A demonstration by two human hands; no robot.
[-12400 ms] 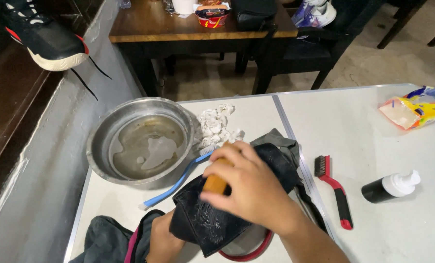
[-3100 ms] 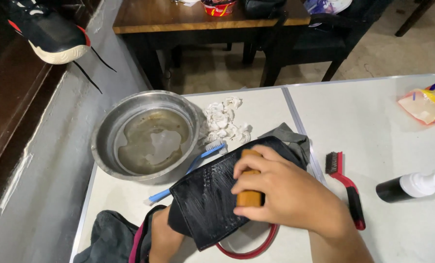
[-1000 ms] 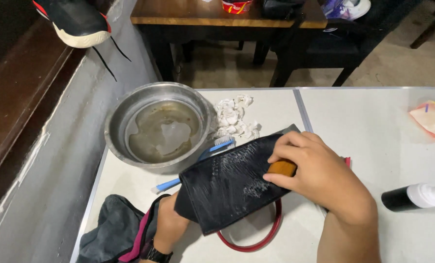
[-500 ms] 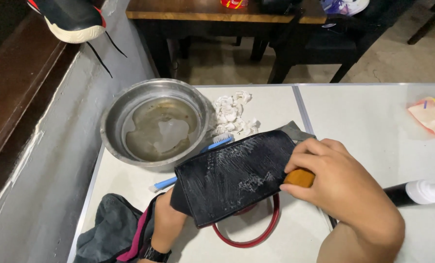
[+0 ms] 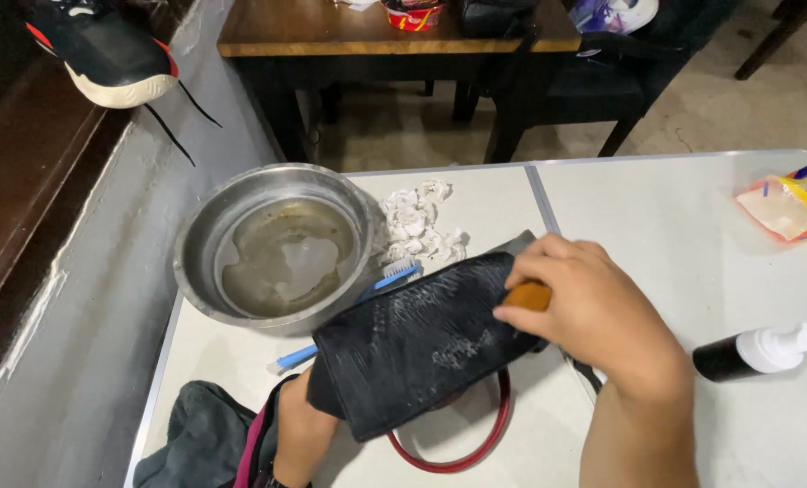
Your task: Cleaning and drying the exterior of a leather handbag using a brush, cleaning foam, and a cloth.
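Right hand (image 5: 593, 312), gripping orange brush (image 5: 527, 295), has swept to black cloth's (image 5: 412, 348) right edge; left hand (image 5: 299, 434) clutches cloth underneath; foam spreading.

Foam-streaked black shoe upper (image 5: 412, 348) lies flat under an orange-handled brush (image 5: 527, 295).

Packaging on table and beyond

Yellow-orange pouch (image 5: 790, 204) at right table edge; black bottle, white pump cap (image 5: 754, 352) near right hand; red cup (image 5: 412, 14) on far wooden table.
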